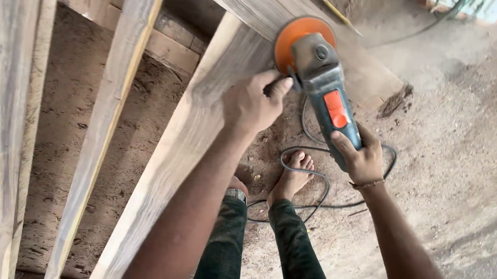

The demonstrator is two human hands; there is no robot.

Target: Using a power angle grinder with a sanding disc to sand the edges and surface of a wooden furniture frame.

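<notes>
My right hand (359, 155) grips the blue-grey body of an angle grinder (324, 86) with an orange switch. Its orange sanding disc (294, 33) rests against a wide wooden plank (252, 6) near the top. My left hand (252, 102) closes around the grinder's side handle by the head, right beside a slanted wooden board (178, 146). A black power cord (304, 178) trails from the tool down to the floor around my bare foot (293, 176).
Several long wooden boards (107, 118) lean across the left half. The floor (450, 171) is covered in sawdust. A thin yellow stick (334, 10) lies on the plank at the top. Bricks (168, 40) sit behind the boards.
</notes>
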